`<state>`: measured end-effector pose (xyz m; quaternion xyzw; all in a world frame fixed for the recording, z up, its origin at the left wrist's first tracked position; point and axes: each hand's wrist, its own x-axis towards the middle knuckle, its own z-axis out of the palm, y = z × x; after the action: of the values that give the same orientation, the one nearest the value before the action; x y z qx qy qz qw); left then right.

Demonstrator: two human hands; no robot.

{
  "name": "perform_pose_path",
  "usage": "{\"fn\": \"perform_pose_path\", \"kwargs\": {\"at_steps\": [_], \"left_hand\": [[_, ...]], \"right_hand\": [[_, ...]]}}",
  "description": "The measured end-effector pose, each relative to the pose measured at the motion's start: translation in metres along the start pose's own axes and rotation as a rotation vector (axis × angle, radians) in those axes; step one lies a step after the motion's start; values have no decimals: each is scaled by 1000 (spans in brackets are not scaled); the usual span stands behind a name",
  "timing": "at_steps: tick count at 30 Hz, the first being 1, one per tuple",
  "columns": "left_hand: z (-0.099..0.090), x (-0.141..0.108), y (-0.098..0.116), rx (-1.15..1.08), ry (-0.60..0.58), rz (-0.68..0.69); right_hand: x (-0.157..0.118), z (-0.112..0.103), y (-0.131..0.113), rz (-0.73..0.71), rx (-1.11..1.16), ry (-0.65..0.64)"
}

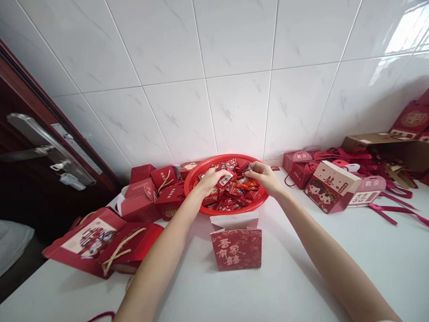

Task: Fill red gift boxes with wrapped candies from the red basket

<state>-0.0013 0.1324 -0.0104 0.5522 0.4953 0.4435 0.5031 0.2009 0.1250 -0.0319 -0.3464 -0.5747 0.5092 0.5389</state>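
A red plastic basket [192,172] full of wrapped candies [234,192] stands against the tiled wall. Over its left side my left hand [212,180] is closed on a red wrapped candy with a white label [225,179]. At the basket's right side my right hand [263,178] pinches a dark wrapped candy [247,169]. In front of the basket, between my forearms, a red paper box [236,249] with white characters stands upright, its top open.
Red gift boxes, some with rope handles [122,250], crowd the left of the white table [284,286]. On the right are more boxes [330,187], dark red ribbons [355,156] and a cardboard carton [378,139]. A door [33,179] is at the far left.
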Motion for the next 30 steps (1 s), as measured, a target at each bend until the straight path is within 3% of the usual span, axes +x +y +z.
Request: {"fn": "perform_pose_path", "kwargs": {"at_steps": [5,10,15,22,30], "left_hand": [[1,0,0,-85,-20,-79],[-1,3,-4,-98,17,-12],[-2,2,-4,-75,-52,-12],[-4,2,-4,150,-123,126],[-2,-4,1,158,-137,266]], "right_hand": [[0,1,-1,-7,1,-17],[1,-1,1,-23,-37,-22],[2,-2,2,-38,-54,-32],[0,-1,1,-21,-72,-20],[1,-1,1,-40,-54,-17]]}}
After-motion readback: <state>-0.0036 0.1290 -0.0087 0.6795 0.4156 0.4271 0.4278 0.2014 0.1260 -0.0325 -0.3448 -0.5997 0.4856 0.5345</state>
